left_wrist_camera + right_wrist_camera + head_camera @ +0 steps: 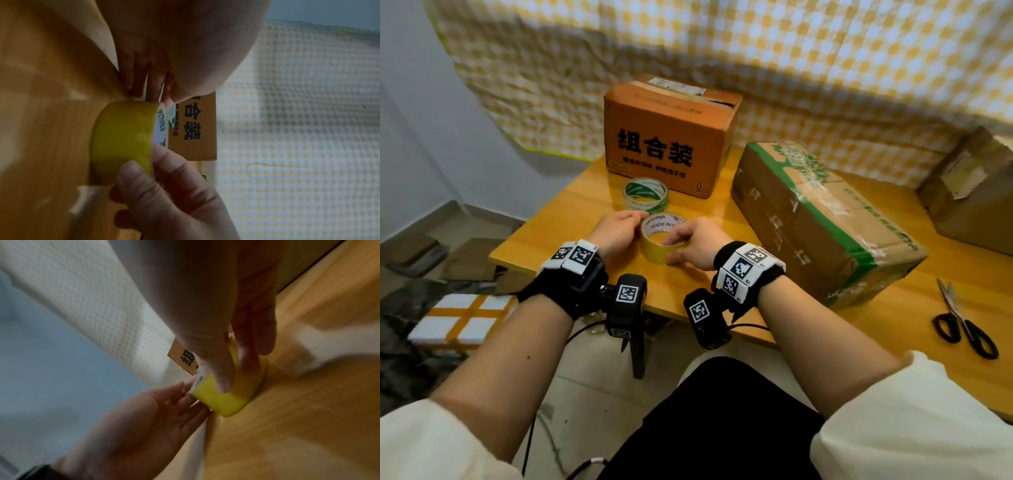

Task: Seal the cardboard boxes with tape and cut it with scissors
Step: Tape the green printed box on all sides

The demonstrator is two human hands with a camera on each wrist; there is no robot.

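Observation:
A yellow tape roll [654, 251] lies flat near the front left of the wooden table [571, 219]. My right hand [688, 243] grips it, thumb on its outer band and fingers over the rim, as the right wrist view shows [224, 399]. My left hand [625, 226] touches the roll's left side with straight fingers [185, 400]. Behind stands an orange cardboard box [667, 137] with black lettering. To the right lies a brown box [822, 222] wrapped in green-printed tape. Black-handled scissors [962, 325] lie at the table's right front.
A clear tape roll with green print [645, 197] sits just behind the yellow one. A third cardboard box [972, 192] stands at the far right. A checkered cloth [756, 68] hangs behind the table. On the floor at left are a white taped box [458, 322] and cardboard scraps.

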